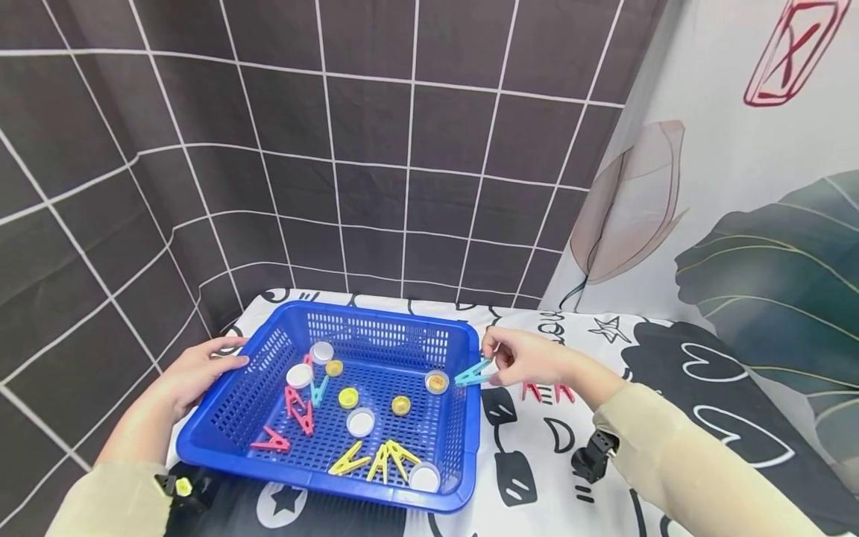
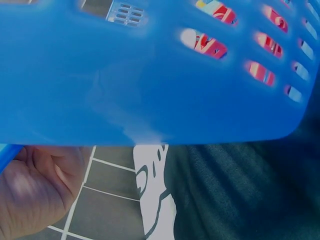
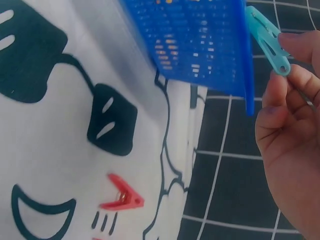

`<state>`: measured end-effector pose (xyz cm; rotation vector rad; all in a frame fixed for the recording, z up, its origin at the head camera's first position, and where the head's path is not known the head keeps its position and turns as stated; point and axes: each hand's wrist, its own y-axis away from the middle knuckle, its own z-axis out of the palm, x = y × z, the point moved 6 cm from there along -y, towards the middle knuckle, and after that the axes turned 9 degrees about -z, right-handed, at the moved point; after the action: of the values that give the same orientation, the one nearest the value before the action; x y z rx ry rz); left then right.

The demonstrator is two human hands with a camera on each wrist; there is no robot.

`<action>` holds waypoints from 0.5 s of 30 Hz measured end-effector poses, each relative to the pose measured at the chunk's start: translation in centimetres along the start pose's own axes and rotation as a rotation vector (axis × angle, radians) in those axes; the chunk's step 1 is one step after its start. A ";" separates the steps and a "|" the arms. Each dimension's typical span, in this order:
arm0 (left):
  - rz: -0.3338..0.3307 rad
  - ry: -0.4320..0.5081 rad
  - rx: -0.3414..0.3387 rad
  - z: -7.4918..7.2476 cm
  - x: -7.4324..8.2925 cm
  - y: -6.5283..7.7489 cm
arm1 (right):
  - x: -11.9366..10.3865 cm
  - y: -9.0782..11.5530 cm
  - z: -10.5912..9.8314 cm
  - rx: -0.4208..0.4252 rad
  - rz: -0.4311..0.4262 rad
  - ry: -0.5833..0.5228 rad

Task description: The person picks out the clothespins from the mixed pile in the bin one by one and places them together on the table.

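Note:
A blue plastic basket [image 1: 322, 479] with slotted walls holds bottle caps and clothespins. My left hand [image 1: 191, 374] grips its left rim, and the left wrist view shows part of that palm [image 2: 42, 185] beside the basket's blue side. At the right rim, my right hand [image 1: 523, 356] pinches a turquoise clothespin [image 1: 473, 373] between thumb and fingertips, its far end over the rim. Inside the basket lie several yellow clothespins [image 1: 347, 460], several red clothespins [image 1: 271, 441], another turquoise clothespin [image 1: 318, 391], white caps [image 1: 360, 422] and yellow caps [image 1: 348, 397].
Right of the basket, two red clothespins [image 1: 532, 391] lie on the patterned black-and-white tablecloth [image 1: 557, 477]. A dark curtain with a white grid [image 1: 369, 186] hangs behind the table, and a light curtain with leaf prints [image 1: 772, 261] hangs at the right.

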<state>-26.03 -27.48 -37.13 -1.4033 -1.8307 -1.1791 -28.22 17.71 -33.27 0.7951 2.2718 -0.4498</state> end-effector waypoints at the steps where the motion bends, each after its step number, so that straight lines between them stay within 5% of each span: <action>1: -0.001 -0.002 0.000 0.0 -0.1 0.0 | 0.2 0.2 -0.1 0.011 0.002 -0.004; 15: 0.001 0.019 -0.006 0.0 -0.1 0.0 | 3.9 4.9 -2.7 0.194 0.072 -0.061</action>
<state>-26.00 -27.56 -37.18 -1.3911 -1.8149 -1.1945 -28.58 24.38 -34.51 0.9432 2.1581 -0.6591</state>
